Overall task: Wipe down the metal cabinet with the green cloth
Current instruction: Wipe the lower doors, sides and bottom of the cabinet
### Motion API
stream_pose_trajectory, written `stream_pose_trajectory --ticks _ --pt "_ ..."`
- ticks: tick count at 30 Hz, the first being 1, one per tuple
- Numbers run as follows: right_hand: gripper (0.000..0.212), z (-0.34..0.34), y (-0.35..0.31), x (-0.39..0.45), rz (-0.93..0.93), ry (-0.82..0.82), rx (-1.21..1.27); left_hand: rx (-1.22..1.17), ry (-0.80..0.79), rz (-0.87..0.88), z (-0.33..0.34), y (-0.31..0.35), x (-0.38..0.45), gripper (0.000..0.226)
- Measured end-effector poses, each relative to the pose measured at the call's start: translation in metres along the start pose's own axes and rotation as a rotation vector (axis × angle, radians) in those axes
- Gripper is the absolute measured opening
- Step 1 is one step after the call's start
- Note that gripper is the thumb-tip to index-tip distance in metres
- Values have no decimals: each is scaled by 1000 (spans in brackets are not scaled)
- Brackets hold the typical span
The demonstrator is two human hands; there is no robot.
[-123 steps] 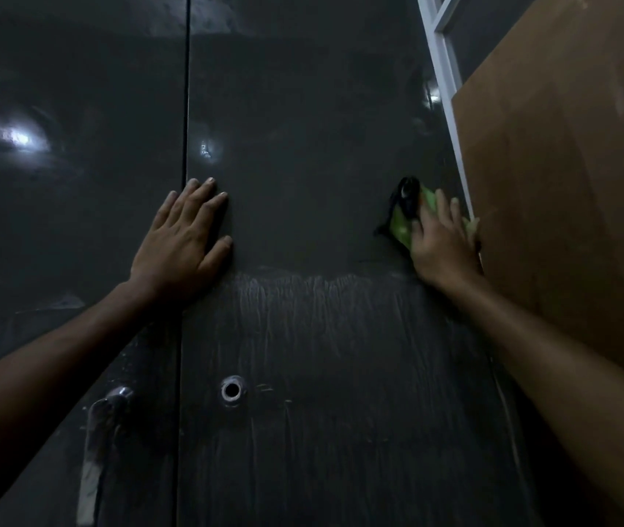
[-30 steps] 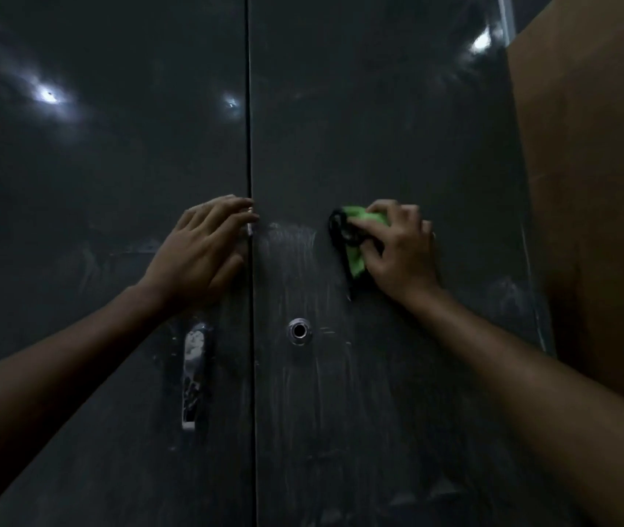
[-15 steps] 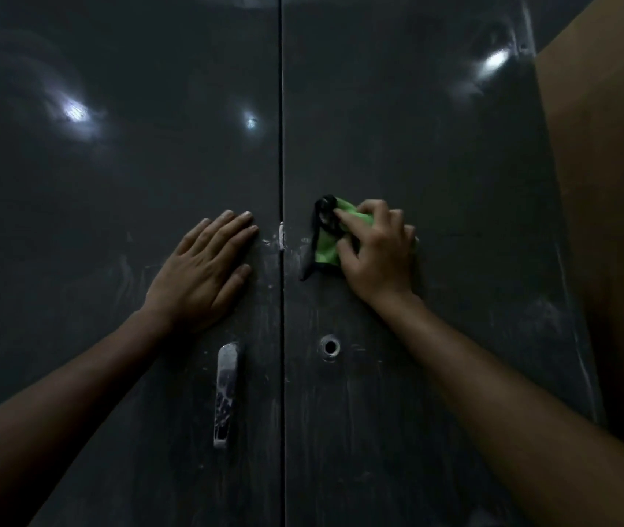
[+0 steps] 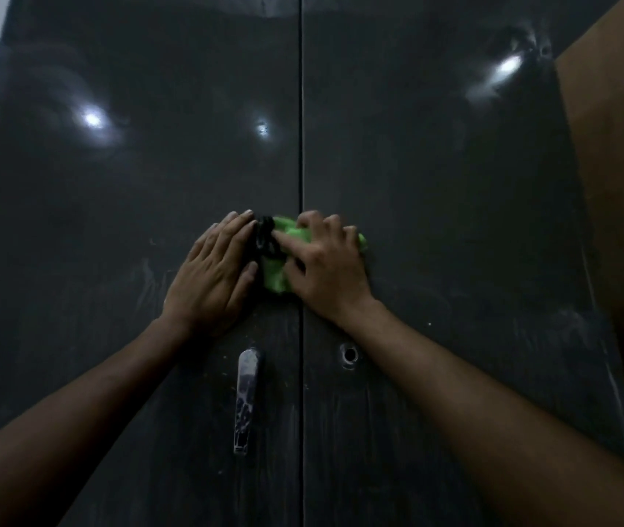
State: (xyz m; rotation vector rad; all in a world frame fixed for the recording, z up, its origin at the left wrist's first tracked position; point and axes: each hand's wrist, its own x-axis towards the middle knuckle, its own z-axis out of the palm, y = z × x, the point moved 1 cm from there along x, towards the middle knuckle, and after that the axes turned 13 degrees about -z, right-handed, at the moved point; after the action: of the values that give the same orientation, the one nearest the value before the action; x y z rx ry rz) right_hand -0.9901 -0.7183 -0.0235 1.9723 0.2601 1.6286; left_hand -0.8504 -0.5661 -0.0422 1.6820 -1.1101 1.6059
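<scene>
Two bare forearms are seen entering from the lower corners and converging on the centre of the metal cabinet (image 4: 436, 184). Between them, low on the left door, a pale metal handle (image 4: 245, 401) is mounted upright; a round keyhole (image 4: 349, 354) is set in the right door just across the centre seam (image 4: 301, 127).

The left hand (image 4: 213, 277) is laid flat on the left door, fingers straight and close together, with nothing held. Its fingertips are placed just beside the cloth's dark edge; contact cannot be confirmed in the dim light.

The right hand (image 4: 325, 266) is pressed over the green cloth (image 4: 278, 277), fingers bent over the bunched fabric and the thumb laid across it. The cloth is pinned against the door under the palm and straddles the seam. Green fabric is exposed left of and below the thumb, and a small fold shows past the little finger on the right. A dark patch, possibly a black trim or strap, is noted at the cloth's upper left edge.

Faint streaks are visible on the lower door panels. Higher up, three light reflections are recorded on the glossy surface. A brown board (image 4: 622, 222) stands along the cabinet's right side.
</scene>
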Motion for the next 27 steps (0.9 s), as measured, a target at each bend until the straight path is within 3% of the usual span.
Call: stream_pose_trajectory --ticks 3,5,10,12,14,16,17,21,23,25,27 --pt "41 -8 5 -31 -346 -82 50 -67 9 -5 -2 1 -2 60" --pt "40 -13 20 -32 -430 -116 7 -123 24 -18 -2 1 -3 55" --pt "46 1 1 5 54 2 -31 -260 74 -104 -3 0 -3 49" --pt "45 9 -17 -10 -55 -9 -6 -296 87 -129 -5 0 -3 48" --pt "43 4 -16 -37 -332 -57 28 -319 87 -138 -6 2 -2 47" --pt "42 -7 2 -44 -480 -107 -7 -311 88 -129 -6 2 -2 46" --pt "42 -10 11 -38 -447 -120 -42 -299 93 -125 -5 1 -2 46" --pt "45 -7 13 12 -23 -48 -123 -271 92 -123 -5 1 -2 46" --pt "44 0 -1 18 65 -20 -99 -269 92 -127 -5 0 -2 46" --pt "42 2 -8 0 -42 -15 -43 -279 89 -134 -5 1 -2 47" --pt "39 -1 -5 -28 -332 -55 11 -292 79 -149 -5 1 -2 48"
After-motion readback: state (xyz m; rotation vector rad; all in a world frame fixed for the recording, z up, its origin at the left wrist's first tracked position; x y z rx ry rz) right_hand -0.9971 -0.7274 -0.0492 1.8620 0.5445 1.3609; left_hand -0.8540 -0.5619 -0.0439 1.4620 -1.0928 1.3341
